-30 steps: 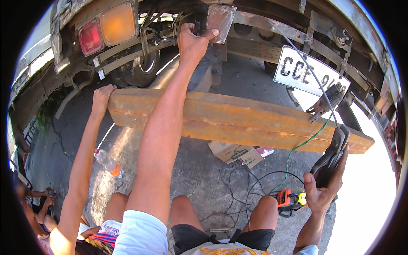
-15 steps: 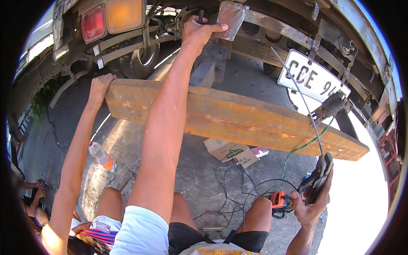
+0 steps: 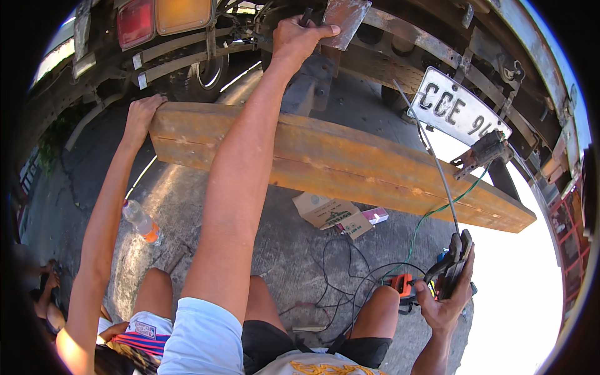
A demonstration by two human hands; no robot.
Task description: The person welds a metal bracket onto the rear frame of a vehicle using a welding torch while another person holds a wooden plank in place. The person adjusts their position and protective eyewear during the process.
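My left hand [image 3: 299, 42] reaches far forward, closed round a dark stub [image 3: 305, 17] that pokes out above the fist. Its thumb lies over the edge of a tilted, brownish rectangular plate [image 3: 347, 24] with a shiny surface. At the right, my right hand [image 3: 445, 306] grips a black welding electrode holder [image 3: 455, 265]. A long thin electrode [image 3: 437, 165] rises from its jaws, crossing in front of the beam toward the number plate. A rusty steel beam [image 3: 350, 164] spans the view beneath my left forearm. Another person's hand [image 3: 144, 117] rests on its left end.
The vehicle's underside has a red and amber lamp [image 3: 159, 19] and a white number plate [image 3: 459, 106]. A dark fitting [image 3: 482, 153] with a green wire is by the beam. Below lie a cardboard box [image 3: 331, 214], a bottle [image 3: 142, 223], black cables [image 3: 353, 281] and an orange-and-black machine [image 3: 403, 285].
My right hand has shifted slightly left and nearer to me with the electrode holder. My left hand stays forward by the plate. The whole view has shifted a little.
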